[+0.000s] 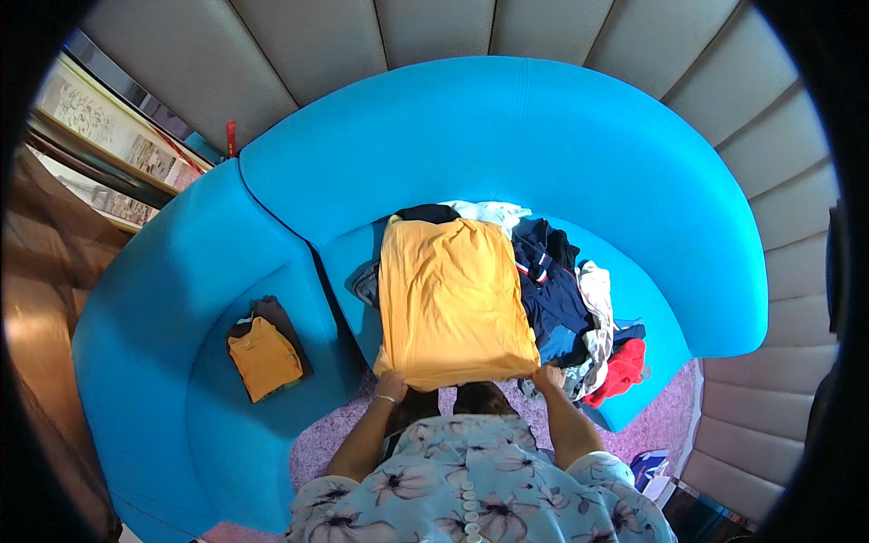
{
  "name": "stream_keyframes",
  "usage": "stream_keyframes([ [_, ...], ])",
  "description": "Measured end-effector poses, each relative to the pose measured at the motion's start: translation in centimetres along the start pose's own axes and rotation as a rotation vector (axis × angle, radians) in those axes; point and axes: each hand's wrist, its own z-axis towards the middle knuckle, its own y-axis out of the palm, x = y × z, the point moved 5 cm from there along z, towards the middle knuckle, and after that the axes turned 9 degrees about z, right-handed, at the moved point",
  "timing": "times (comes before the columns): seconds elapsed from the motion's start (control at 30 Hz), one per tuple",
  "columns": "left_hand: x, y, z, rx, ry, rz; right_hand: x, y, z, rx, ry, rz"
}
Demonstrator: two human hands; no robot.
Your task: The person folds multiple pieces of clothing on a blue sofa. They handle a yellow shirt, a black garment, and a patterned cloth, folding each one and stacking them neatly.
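A yellow garment [451, 298] lies spread out over other clothes on the seat of a blue curved sofa. My left hand [392, 385] grips its near left corner, and my right hand [547, 377] grips the near right corner, so the near edge is stretched between them. To its right lies a loose heap with a navy garment [553, 295], a white patterned garment [597, 305] and a red garment [619, 373]. White cloth [492, 213] and black cloth [429, 214] show beyond the far edge. On the left seat section, a small folded orange top [265, 360] rests on a dark garment [273, 315].
The sofa's high backrest [434, 136] curves around the far side, and a dark gap [333, 292] parts its two sections. Framed pictures [122, 136] lean at the upper left beside a brown curtain [54, 326]. A purple carpet [319, 451] lies below, with a blue-and-white packet [650, 468] at the lower right.
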Motion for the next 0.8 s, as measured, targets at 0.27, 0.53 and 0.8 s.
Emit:
stream_keyframes([
  [0.27,-2.5,8.4,-0.6,-0.612,0.038,0.170,-7.3,6.5,1.5,-0.306,-0.359,-0.105],
  [0.53,-6.4,5.2,8.0,-0.271,-0.074,-0.321,-26.0,4.9,2.0,-0.322,-0.654,0.360],
  [0.8,-11.5,-4.4,23.5,0.226,-0.392,-0.603,-34.8,5.7,1.3,-0.374,-0.684,0.686],
])
